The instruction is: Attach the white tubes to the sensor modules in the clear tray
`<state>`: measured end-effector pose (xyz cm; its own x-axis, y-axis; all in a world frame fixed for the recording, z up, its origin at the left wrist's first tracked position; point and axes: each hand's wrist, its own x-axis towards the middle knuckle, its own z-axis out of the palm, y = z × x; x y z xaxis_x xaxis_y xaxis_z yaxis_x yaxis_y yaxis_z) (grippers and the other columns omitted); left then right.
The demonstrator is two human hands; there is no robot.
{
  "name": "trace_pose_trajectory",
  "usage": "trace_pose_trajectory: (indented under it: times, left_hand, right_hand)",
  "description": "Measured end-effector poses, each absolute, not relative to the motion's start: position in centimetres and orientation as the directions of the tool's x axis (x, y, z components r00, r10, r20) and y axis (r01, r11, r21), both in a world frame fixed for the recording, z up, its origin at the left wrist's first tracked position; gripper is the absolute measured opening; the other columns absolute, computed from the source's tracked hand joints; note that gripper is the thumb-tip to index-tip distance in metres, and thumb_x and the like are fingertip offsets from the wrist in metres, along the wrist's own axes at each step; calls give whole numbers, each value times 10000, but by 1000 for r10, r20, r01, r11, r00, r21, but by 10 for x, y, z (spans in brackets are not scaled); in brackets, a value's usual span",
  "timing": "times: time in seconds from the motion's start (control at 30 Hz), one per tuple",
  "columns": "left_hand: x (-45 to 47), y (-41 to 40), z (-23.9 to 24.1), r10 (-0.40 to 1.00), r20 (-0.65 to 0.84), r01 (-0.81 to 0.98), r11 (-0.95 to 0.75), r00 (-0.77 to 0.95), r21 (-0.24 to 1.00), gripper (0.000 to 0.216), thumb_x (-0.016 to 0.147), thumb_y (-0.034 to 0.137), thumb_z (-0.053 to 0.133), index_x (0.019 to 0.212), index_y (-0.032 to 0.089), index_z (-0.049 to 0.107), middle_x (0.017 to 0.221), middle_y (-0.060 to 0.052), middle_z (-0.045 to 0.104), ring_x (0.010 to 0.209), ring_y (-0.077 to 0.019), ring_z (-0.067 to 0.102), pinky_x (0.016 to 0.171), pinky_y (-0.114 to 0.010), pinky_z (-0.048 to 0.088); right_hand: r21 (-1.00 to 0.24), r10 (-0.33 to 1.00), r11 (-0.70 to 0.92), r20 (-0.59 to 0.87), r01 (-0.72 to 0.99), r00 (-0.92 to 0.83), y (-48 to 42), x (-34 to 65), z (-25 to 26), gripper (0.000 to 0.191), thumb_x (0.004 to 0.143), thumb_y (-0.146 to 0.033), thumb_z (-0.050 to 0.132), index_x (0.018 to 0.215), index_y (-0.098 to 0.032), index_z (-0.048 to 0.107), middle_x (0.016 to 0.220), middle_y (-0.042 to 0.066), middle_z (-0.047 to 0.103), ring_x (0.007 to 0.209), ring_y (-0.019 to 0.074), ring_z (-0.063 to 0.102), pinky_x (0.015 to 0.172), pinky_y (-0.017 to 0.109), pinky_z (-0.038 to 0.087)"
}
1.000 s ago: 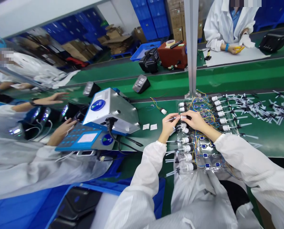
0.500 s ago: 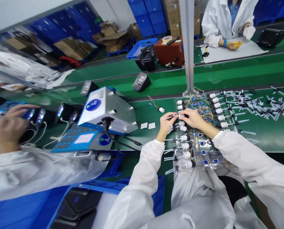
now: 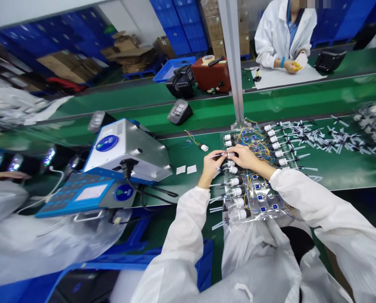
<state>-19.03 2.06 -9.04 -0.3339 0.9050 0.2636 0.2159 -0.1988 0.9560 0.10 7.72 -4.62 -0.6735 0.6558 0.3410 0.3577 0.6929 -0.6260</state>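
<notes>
My left hand [image 3: 210,167] pinches a short thin white tube [image 3: 219,155] between thumb and fingers. Beside it, my right hand [image 3: 246,158] is closed on a small white cylinder, mostly covered by the fingers. The two sets of fingertips meet over the left row of wired white cylinders [image 3: 237,191], which have black ends and look like small pumps. Several of these carry pale tubes pointing left. Under my hands lies a clear plastic sheet [image 3: 254,216] with small circuit boards [image 3: 260,197] and yellow and blue wires. A second row of cylinders [image 3: 276,145] runs along its right side.
A pile of white tubes with black connectors [image 3: 329,136] lies to the right. One loose wired cylinder [image 3: 203,147] and two white slips [image 3: 191,168] are at left, near a metal test box [image 3: 137,147]. A metal post [image 3: 234,63] rises behind. Co-workers sit opposite and at left.
The view has swung to the right, so the scene sits further left. My hands keep their pinch at the same row. The left co-worker's hand has moved lower and away from the lit devices.
</notes>
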Motion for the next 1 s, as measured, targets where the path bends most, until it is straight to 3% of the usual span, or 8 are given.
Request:
trace_pose_trajectory:
  times: [0.2, 0.3, 0.4, 0.5, 0.63, 0.77, 0.9, 1.0]
  left_hand:
    - [-201, 16, -89, 925, 283, 375, -176, -253, 910, 268, 723, 351, 893, 897, 169, 799, 876, -75, 771, 799, -182, 709, 771, -280, 550]
    - [-206, 17, -85, 923, 310, 340, -224, -227, 914, 373, 773, 392, 856, 1074, 185, 780, 992, -88, 767, 896, -190, 697, 828, -291, 543]
    - [-210, 20, -80, 860, 377, 196, -326, -344, 925, 440, 870, 471, 746, 1202, 182, 719, 1027, -91, 740, 862, -169, 669, 783, -276, 534]
    - [-211, 21, -77, 760, 403, 104, -411, -509, 906, 417, 926, 517, 655, 1155, 171, 698, 945, -70, 705, 749, -134, 624, 677, -239, 498]
    - [-214, 14, -71, 668, 465, 122, -493, -581, 861, 367, 910, 509, 680, 1073, 180, 678, 834, -27, 668, 640, -111, 578, 623, -235, 487]
    - [-220, 5, -44, 636, 528, 148, -551, -563, 822, 313, 907, 475, 715, 1041, 192, 704, 797, -17, 674, 623, -111, 602, 604, -237, 496]
    - [-201, 8, 6, 797, 505, 83, -509, -332, 857, 290, 872, 412, 790, 1057, 194, 742, 893, -52, 736, 701, -138, 687, 655, -262, 552]
    - [-175, 19, 40, 910, 413, 19, -414, 32, 910, 507, 742, 321, 912, 1204, 202, 739, 1065, -94, 765, 874, -214, 754, 771, -332, 611]
  right_hand:
    - [-369, 570, 817, 409, 443, -713, 105, 43, 17, 201, 925, -360, 755, 1039, -195, 777, 1044, 100, 757, 1089, 276, 650, 1016, 436, 484]
    - [-380, 680, 731, 480, 567, -555, 151, 125, 41, 221, 977, -375, 685, 963, -173, 774, 859, 70, 743, 837, 193, 677, 897, 376, 515]
    - [-352, 708, 664, 581, 660, -402, 181, 217, 38, 372, 976, -418, 671, 709, -160, 696, 636, 32, 623, 711, 143, 657, 840, 340, 511]
    - [-332, 665, 704, 618, 628, -420, 175, 278, 11, 466, 891, -466, 775, 560, -219, 561, 572, -13, 545, 695, 164, 664, 825, 382, 552]
    - [-288, 541, 809, 705, 513, -459, 148, 313, -17, 470, 913, -442, 751, 540, -252, 536, 474, -49, 375, 596, 182, 655, 772, 424, 594]
    - [-289, 570, 770, 713, 569, -409, 137, 310, 18, 259, 926, -384, 755, 698, -292, 672, 515, -48, 455, 577, 174, 641, 734, 415, 609]
    - [-446, 709, 702, 508, 555, -489, 119, 230, 92, 116, 961, -400, 723, 936, -294, 763, 751, 1, 715, 599, 155, 650, 592, 352, 555]
    - [-521, 641, 755, 462, 397, -612, 97, 133, 127, 146, 946, -389, 737, 951, -250, 782, 846, 29, 745, 712, 174, 682, 657, 350, 555]
